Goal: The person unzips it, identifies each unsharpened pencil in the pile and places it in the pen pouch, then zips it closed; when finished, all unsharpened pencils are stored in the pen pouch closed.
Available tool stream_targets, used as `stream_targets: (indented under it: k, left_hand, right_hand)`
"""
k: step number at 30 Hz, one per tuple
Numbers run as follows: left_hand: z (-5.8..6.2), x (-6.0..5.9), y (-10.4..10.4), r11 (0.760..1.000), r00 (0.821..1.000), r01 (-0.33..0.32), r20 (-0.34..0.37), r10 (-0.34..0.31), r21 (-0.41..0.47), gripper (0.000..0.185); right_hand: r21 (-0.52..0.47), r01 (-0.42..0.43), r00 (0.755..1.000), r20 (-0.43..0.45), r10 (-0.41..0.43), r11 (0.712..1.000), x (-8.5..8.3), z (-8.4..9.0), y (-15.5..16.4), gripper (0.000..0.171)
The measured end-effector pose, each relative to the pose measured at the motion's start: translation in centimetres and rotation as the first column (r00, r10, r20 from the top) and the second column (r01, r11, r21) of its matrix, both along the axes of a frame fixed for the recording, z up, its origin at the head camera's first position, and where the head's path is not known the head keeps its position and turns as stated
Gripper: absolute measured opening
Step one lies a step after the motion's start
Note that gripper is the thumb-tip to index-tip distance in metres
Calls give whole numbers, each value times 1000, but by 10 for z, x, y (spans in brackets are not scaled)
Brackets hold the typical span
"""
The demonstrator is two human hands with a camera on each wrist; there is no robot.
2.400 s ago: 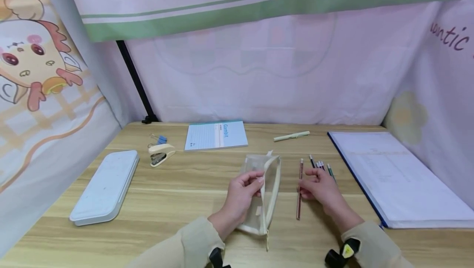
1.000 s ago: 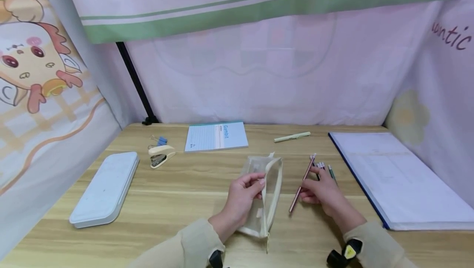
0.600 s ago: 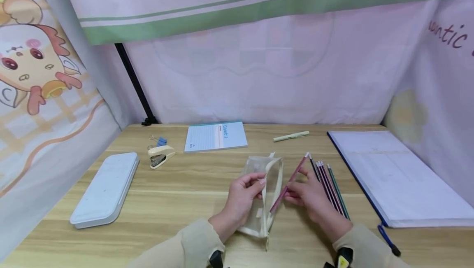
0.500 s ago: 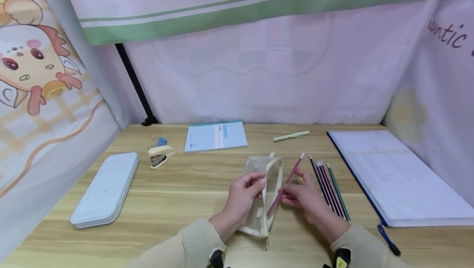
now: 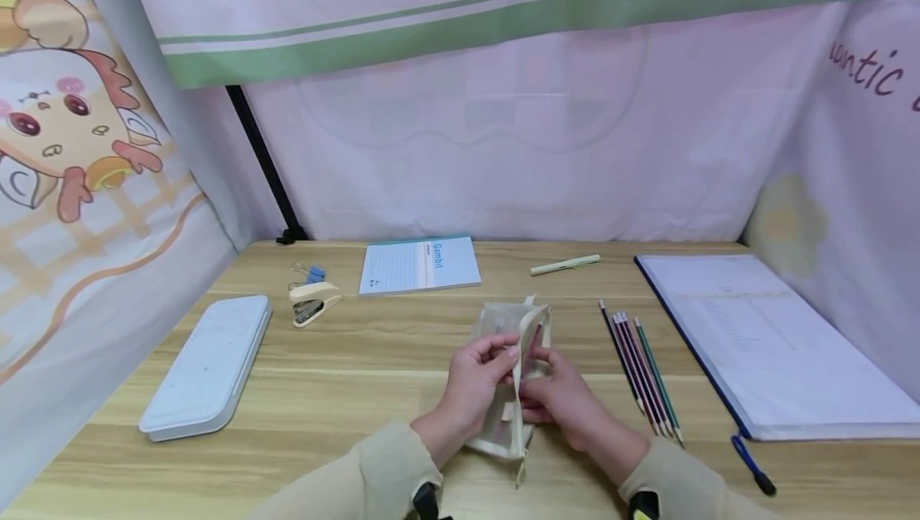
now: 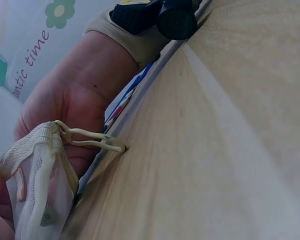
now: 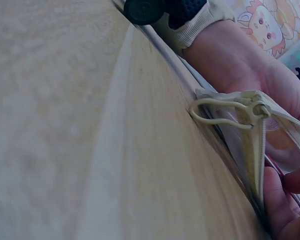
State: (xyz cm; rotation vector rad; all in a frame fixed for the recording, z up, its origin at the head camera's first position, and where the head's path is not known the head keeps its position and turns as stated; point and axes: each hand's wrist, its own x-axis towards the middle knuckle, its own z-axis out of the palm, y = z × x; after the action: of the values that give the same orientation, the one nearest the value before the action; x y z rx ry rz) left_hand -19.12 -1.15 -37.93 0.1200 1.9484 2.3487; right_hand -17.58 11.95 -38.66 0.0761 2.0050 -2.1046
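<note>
A see-through mesh pencil pouch (image 5: pixel 494 438) with cream zipper edging lies on the table, its mouth parted. The left hand (image 5: pixel 467 388) pinches one edge of the mouth between thumb and fingers. Reaching into the mouth from the other side, the right hand (image 5: pixel 568 402) holds a dark red pencil (image 5: pixel 533 342), mostly hidden by the fingers and the pouch edge. The pouch's looped zipper pull (image 7: pixel 220 112) dangles at the near end in the right wrist view. To the right of that hand, several pencils (image 5: pixel 642 376) lie side by side on the wood.
A white pencil box (image 5: pixel 204 368) lies at left, near a cream stapler (image 5: pixel 315 300) and blue binder clip (image 5: pixel 315 273). Behind are a light blue notebook (image 5: pixel 420 266) and a pale green pen (image 5: pixel 565 264). A large paper folder (image 5: pixel 776 344) lies right, beside a blue strap (image 5: pixel 753 464).
The right hand has picked up the red pencil from the table, tilted it and moved it left into the pouch mouth. The left hand stays on the pouch edge.
</note>
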Motion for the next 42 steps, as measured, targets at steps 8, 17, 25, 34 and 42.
stream_targets:
  k: [8,17,25,34,42]
  left_hand:
    - [1,1,1,1000,1000,5,-1,-5,-6,25]
    - [4,-7,-2,999,999,-24,-38,26,33,26]
    - [9,-16,-4,995,996,-82,-37,84,65,24]
    - [6,-23,-1,977,986,-153,-49,162,147,21]
    - [7,-24,0,975,985,-163,-37,170,154,21]
  right_hand:
    - [35,-11,1000,-28,12,999,2,-3,-2,56]
    - [46,-3,998,-58,6,999,7,6,12,40]
    - [127,-32,995,-92,44,991,20,10,23,28]
    - [132,-275,955,-80,286,952,36,10,21,39]
    - [205,-235,955,-133,265,950,39,11,17,35]
